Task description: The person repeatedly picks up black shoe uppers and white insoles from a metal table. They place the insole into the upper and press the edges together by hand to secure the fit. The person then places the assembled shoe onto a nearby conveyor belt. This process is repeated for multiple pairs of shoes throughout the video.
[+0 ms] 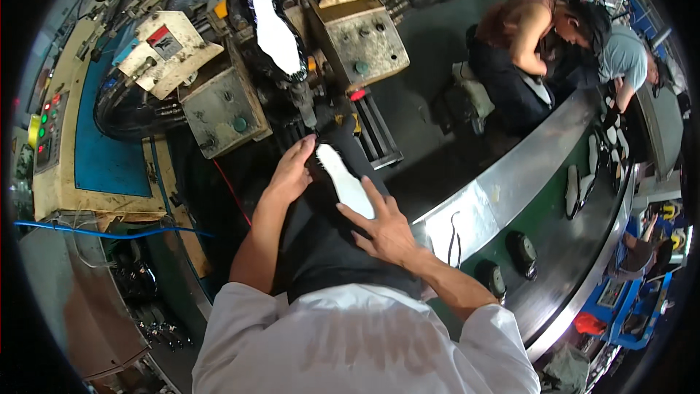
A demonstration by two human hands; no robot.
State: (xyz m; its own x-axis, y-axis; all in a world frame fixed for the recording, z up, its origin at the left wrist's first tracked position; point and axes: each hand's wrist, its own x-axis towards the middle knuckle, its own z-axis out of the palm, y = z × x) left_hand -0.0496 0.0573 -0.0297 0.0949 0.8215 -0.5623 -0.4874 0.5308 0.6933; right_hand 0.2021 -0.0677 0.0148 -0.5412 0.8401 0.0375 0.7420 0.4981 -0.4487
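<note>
Resting the shoe (344, 177) over the lap (313, 237), white side up, narrow end toward the lap's far edge. Bunching the fingers of the left hand (292, 173) there, clamped or not being impossible to tell; spreading those of the right hand (388, 230) apart across the wide end. Facing a machine (362, 42) bearing another shoe (277, 35).

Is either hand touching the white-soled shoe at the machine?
No: the left hand and the right hand are both at the lower white-soled shoe, apart from the upper white-soled shoe at the machine.
</note>
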